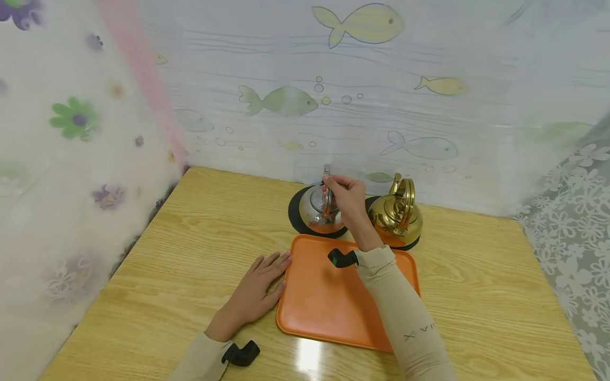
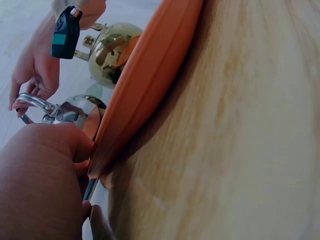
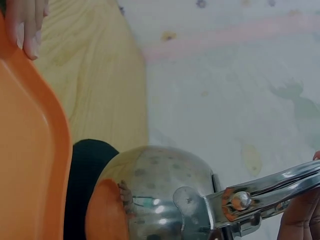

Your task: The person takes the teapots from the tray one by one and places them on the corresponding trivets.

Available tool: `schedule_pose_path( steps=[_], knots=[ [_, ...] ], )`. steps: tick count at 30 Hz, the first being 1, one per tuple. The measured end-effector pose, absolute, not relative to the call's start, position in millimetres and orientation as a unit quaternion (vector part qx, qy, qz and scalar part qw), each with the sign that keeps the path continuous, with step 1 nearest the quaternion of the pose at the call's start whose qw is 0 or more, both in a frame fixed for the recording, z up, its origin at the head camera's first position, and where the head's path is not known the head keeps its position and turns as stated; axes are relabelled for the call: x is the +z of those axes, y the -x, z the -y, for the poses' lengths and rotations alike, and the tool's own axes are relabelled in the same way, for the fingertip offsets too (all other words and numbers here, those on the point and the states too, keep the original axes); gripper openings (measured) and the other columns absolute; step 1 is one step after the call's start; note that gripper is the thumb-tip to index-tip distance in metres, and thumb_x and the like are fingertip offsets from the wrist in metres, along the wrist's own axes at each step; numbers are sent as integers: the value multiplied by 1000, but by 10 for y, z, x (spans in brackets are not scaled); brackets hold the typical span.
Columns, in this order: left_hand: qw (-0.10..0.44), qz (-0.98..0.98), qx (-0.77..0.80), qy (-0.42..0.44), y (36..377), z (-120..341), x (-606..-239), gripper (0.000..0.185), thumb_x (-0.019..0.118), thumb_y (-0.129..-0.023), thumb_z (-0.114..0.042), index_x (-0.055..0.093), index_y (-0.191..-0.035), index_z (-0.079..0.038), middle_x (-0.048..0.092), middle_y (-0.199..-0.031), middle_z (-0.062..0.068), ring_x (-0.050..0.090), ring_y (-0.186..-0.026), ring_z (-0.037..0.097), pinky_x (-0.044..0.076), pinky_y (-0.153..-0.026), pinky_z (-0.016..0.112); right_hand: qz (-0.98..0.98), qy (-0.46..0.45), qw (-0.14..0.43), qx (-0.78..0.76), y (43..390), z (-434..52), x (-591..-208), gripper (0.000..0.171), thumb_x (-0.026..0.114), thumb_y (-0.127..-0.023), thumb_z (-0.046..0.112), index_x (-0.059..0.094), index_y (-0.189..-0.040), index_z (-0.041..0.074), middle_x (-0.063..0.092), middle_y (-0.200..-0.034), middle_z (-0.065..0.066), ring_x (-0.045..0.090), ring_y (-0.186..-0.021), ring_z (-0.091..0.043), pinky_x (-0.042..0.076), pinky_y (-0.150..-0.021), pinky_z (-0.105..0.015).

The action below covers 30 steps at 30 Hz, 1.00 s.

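Note:
A silver kettle (image 1: 315,209) stands on a black round mat (image 1: 294,214) at the back of the wooden table (image 1: 200,238). My right hand (image 1: 345,198) grips its upright handle (image 1: 326,185); the right wrist view shows the kettle (image 3: 165,195) close up with the metal handle (image 3: 270,192) and fingers (image 3: 300,220) at the edge. A gold kettle (image 1: 396,214) stands just right of it. My left hand (image 1: 257,288) lies flat on the table, fingers touching the left rim of the orange tray (image 1: 329,301). The left wrist view shows that hand (image 2: 40,185) against the tray rim (image 2: 145,85).
Printed curtains with fish and flowers close in the table at the back, left and right. The gold kettle (image 2: 111,52) sits on its own black mat (image 1: 412,244) right behind the tray. Bare table lies left and right of the tray.

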<state>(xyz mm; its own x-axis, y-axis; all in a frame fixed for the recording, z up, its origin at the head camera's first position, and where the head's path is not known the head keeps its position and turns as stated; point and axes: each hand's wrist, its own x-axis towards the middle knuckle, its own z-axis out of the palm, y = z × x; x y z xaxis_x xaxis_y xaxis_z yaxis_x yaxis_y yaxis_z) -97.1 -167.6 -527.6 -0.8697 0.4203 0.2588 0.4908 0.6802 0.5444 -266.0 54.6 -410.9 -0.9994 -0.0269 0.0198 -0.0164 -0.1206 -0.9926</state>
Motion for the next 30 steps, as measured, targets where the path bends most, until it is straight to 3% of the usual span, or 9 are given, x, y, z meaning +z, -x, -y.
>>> schedule_pose_path(
  steps=[12, 21, 26, 30],
  knots=[
    [60, 914, -313, 250, 974, 1666, -5263, 53, 57, -104, -28, 48, -153, -10, 43, -159, 5, 38, -149, 32, 24, -121, 62, -641, 28, 19, -767, 2740, -581, -4135, 40, 69, -99, 22, 68, -112, -15, 70, -73, 1, 67, -64, -11, 59, -62, -25],
    [66, 914, -314, 249, 954, 1668, -5271, 52, 58, -103, -27, 50, -152, -10, 45, -159, 5, 39, -148, 32, 25, -120, 64, -639, 24, 21, -768, 2721, -563, -4145, 37, 69, -99, 22, 69, -110, -13, 70, -73, 2, 67, -64, -11, 58, -60, -24],
    [62, 913, -316, 249, 950, 1667, -5251, 53, 58, -103, -27, 49, -152, -10, 44, -159, 4, 39, -148, 32, 25, -120, 63, -645, 21, 18, -764, 2720, -564, -4153, 25, 70, -98, 25, 74, -99, 0, 69, -75, 1, 67, -66, -12, 57, -59, -24],
    [62, 913, -316, 249, 951, 1683, -5252, 53, 59, -103, -27, 49, -152, -10, 44, -159, 4, 38, -148, 32, 24, -121, 63, -646, 18, 7, -763, 2718, -528, -4173, 24, 71, -98, 25, 75, -98, 2, 69, -74, 2, 67, -66, -11, 56, -59, -24]
  ],
)
